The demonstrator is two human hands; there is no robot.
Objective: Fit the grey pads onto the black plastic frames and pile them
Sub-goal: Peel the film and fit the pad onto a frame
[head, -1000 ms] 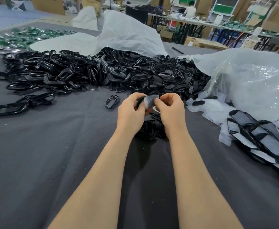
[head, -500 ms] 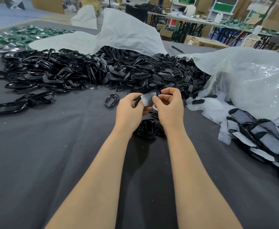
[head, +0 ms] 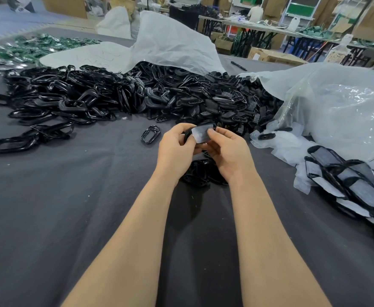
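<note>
Pad (head: 200,134) flatter now on frame (head: 188,136) — both hands (head: 177,149) (head: 228,151)

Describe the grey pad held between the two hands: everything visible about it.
The grey pad is a small, thin, flat piece with rounded corners, pale grey with a faint sheen, perhaps foam or film. It is held above the dark table cloth, its face turned toward the camera and slightly tilted. It lies against a black frame whose rim shows along its left side. The right hand pinches its right edge; the left hand grips the frame. Whether it is fully seated cannot be told.
</note>
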